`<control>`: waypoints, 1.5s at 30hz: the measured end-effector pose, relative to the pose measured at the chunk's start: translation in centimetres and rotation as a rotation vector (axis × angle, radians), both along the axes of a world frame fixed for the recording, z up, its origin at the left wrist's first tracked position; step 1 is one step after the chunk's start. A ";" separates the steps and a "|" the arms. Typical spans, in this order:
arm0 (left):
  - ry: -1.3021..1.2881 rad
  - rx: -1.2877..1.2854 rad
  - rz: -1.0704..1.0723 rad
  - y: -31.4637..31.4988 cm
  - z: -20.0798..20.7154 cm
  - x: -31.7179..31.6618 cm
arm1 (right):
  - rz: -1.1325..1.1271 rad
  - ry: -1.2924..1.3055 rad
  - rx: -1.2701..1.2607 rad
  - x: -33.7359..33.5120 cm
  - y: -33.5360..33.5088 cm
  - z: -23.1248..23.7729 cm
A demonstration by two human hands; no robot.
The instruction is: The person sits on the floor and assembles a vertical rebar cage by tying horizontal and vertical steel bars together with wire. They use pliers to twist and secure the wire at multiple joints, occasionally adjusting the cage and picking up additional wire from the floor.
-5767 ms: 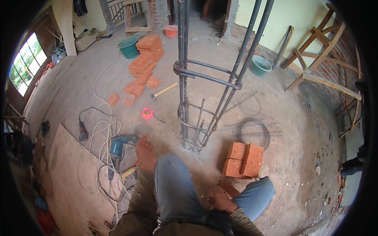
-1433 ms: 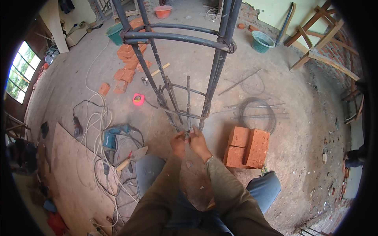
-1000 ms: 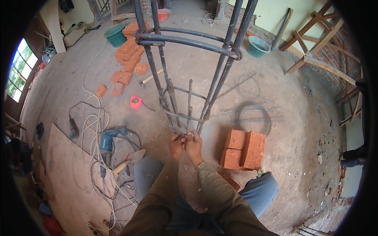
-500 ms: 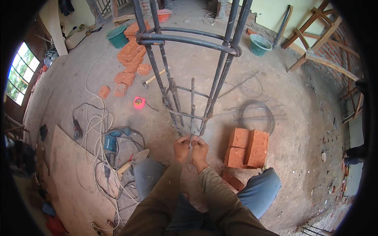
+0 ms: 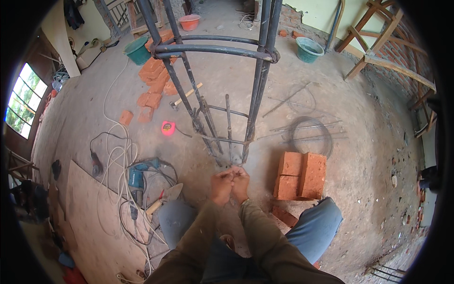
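Note:
My left hand (image 5: 221,187) and my right hand (image 5: 240,184) meet in front of me, fingertips pinched together. Whatever is between the fingers is too small to make out. Just beyond them stands a tall cage of steel reinforcing bars (image 5: 257,90), its lower ends at the floor. Rectangular steel ties (image 5: 213,48) ring the upright bars. A shorter upright bar (image 5: 229,118) rises inside the cage, close to my fingertips.
Stacked bricks (image 5: 313,176) sit by my right knee, with coiled wire (image 5: 309,135) and thin rods beyond. At left lie a power drill (image 5: 136,179), tangled cable (image 5: 111,154), a trowel (image 5: 174,192), and a pink tape measure (image 5: 168,128). Farther back are a hammer (image 5: 185,96), bricks (image 5: 153,71) and a green tub (image 5: 137,50).
My hands have drawn slightly toward me from the cage's base, still pinched together. The whole view has shifted a little.

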State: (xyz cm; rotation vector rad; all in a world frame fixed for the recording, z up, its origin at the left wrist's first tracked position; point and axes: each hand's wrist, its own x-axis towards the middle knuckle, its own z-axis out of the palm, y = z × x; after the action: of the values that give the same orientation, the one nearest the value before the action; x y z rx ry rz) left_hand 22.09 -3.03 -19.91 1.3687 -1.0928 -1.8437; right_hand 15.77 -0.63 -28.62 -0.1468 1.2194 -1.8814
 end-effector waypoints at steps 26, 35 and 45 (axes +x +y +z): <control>0.285 0.275 0.188 8.9 -3.1 -5.4 | -0.300 0.433 0.579 -3.8 17.8 0.7; 0.267 0.140 0.200 7.9 -10.0 -8.9 | -0.631 0.414 1.286 -19.8 28.7 0.9; 0.052 0.139 0.116 6.7 -11.7 -6.9 | 0.502 0.826 1.705 -27.4 32.8 -4.2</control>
State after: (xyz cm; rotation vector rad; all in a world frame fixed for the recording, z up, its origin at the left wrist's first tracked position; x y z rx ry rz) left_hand 15.19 3.71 -31.57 1.4231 -0.8539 -1.8885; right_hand -11.64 32.15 -32.78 -0.2383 2.5745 0.1224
